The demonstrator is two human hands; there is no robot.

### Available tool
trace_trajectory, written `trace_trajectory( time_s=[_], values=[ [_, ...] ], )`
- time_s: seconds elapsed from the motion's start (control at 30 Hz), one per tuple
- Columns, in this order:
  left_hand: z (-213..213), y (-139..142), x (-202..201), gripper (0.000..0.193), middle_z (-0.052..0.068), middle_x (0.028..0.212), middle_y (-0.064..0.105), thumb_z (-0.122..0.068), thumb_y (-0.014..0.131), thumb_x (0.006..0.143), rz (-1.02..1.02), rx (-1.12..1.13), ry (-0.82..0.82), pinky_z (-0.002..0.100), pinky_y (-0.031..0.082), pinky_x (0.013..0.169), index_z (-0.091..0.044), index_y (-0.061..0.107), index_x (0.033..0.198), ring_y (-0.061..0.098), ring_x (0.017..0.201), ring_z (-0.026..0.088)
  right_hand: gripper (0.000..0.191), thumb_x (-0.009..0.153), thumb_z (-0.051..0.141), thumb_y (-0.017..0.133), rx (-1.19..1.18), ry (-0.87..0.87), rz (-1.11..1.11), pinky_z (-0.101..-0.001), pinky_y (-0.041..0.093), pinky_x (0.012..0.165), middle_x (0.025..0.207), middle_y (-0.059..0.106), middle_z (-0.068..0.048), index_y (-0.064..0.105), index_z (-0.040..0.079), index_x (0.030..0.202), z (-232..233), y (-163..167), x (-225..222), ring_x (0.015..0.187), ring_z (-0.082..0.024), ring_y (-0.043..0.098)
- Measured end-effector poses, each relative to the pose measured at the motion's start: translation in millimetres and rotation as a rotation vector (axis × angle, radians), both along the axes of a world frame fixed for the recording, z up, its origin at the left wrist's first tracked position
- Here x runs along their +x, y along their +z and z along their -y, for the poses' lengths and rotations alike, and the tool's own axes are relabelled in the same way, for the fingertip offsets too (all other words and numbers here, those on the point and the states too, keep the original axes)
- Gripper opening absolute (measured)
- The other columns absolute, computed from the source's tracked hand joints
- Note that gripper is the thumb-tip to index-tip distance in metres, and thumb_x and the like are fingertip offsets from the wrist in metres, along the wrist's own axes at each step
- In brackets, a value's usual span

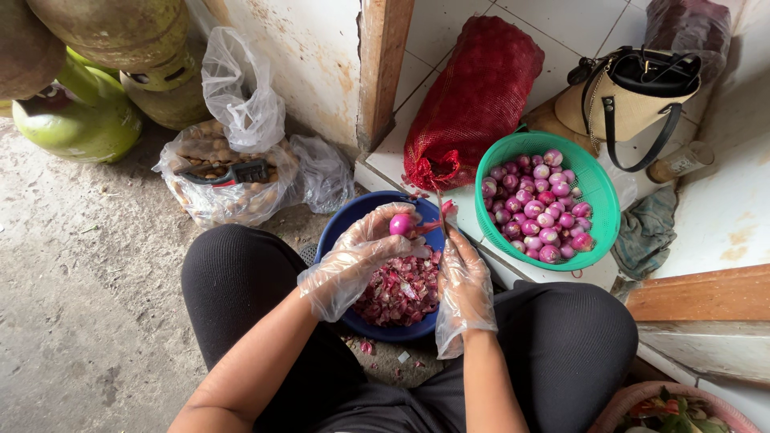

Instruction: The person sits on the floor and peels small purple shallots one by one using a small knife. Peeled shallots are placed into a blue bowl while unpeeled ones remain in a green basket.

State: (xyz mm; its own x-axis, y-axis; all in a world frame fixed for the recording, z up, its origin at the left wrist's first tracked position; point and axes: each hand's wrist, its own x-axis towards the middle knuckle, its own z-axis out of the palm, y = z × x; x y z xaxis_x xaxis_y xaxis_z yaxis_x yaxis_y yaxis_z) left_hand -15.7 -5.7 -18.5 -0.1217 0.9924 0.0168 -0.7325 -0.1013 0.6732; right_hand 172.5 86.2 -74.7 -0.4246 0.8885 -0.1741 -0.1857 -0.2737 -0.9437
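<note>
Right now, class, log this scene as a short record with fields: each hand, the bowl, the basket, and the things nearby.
Left hand: gloved, grip on a shallot
Right hand: gloved, holds a knife at the shallot
Blue bowl: between the knees, holds red peels
Green basket: peeled shallots inside
Red mesh sack: behind the basket, leaning on the wall
Handbag: on the tiled step

Left hand [365, 244] in a loose clear plastic glove, fingers curled in a pinch, forearm angled up from lower left. Right hand [464, 277] gloved likewise, fingers pointing upward, close beside.
</note>
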Motion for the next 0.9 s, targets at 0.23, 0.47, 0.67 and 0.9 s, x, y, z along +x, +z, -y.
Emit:
trace_trajectory(
  time_s=[0.23,0.47,0.67,0.9],
  values=[
    [0,-2,-7,0.057,0.012,0.132,0.064,-0.017,0.077,0.091,0.016,0.011,0.019,0.040,0.056,0.094,-0.002,0.055,0.141,0.062,0.116,0.021,0.042,0.102,0.012,0.054,0.082,0.133,0.188,-0.0219,0.046,0.041,0.074,0.060,0.003,0.060,0.025,0.141,4,31,-1,0.050,-0.004,0.049],
    [-2,-18,0,0.049,0.010,0.129,0.062,-0.014,0.079,0.091,-0.095,0.059,0.063,0.040,0.057,0.098,-0.003,0.057,0.133,0.063,0.116,0.020,0.048,0.099,0.003,0.054,0.136,0.275,0.044,-0.0175,0.038,0.049,0.084,0.060,0.008,0.057,0.025,0.142,15,14,-11,0.057,0.000,0.043],
    [-7,-19,-3,0.051,0.011,0.126,0.063,-0.016,0.079,0.090,-0.117,0.030,0.054,0.040,0.058,0.092,-0.004,0.056,0.134,0.064,0.107,0.020,0.034,0.104,0.007,0.059,0.001,0.127,0.036,-0.0202,0.040,0.049,0.078,0.057,0.004,0.069,0.018,0.134,4,-10,-8,0.057,-0.003,0.046],
    [2,0,-6,0.054,0.012,0.128,0.066,-0.024,0.078,0.090,0.065,-0.070,0.095,0.035,0.055,0.100,-0.006,0.058,0.137,0.065,0.112,0.021,0.043,0.101,0.008,0.056,-0.107,0.104,0.026,-0.0225,0.039,0.043,0.076,0.055,0.002,0.060,0.027,0.139,5,12,-4,0.051,-0.007,0.046]
  ],
)
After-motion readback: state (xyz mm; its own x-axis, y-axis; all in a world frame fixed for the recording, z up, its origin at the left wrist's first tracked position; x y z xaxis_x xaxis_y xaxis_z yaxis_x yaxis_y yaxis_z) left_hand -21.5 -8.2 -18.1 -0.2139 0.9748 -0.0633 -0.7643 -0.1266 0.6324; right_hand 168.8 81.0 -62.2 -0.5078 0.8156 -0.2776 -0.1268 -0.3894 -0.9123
